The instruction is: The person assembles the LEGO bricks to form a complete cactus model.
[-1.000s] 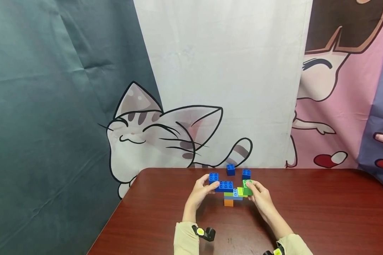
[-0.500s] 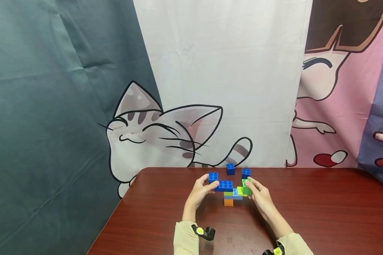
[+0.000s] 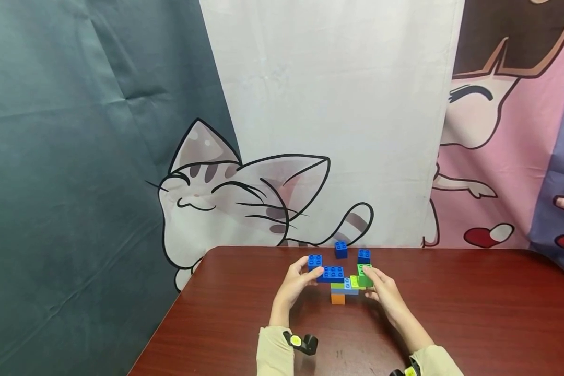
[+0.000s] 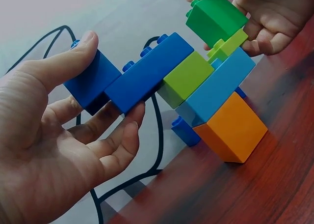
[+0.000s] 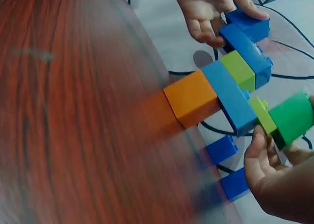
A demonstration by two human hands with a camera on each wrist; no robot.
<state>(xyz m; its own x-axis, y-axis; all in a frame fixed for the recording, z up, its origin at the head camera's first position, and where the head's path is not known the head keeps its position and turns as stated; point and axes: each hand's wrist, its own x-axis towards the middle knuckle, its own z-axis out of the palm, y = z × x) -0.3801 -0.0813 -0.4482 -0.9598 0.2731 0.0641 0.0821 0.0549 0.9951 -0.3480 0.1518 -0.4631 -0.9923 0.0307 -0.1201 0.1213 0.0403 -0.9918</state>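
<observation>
A built structure of toy building bricks stands on an orange brick (image 4: 233,128), with a light blue brick (image 4: 218,84) across it and lime bricks (image 4: 187,76) on top. At its left end a long blue brick (image 4: 149,71) carries a square blue brick (image 4: 93,79) further out. My left hand (image 3: 292,284) pinches this blue end, thumb on top and fingers beneath. At the right end sits a green brick (image 3: 364,275), which my right hand (image 3: 386,295) grips with the thumb on its top. In the right wrist view a right fingertip lies under the lime brick (image 5: 263,115).
Two loose blue bricks stand on the dark red table (image 3: 474,313) behind the structure, one blue brick (image 3: 340,249) further back and another blue brick (image 3: 364,255) to its right. A printed cloth (image 3: 380,104) hangs along the table's far edge.
Both hands keep their places on the structure. The right fingers have loosened slightly below the green brick, and the head view has shifted a little.
</observation>
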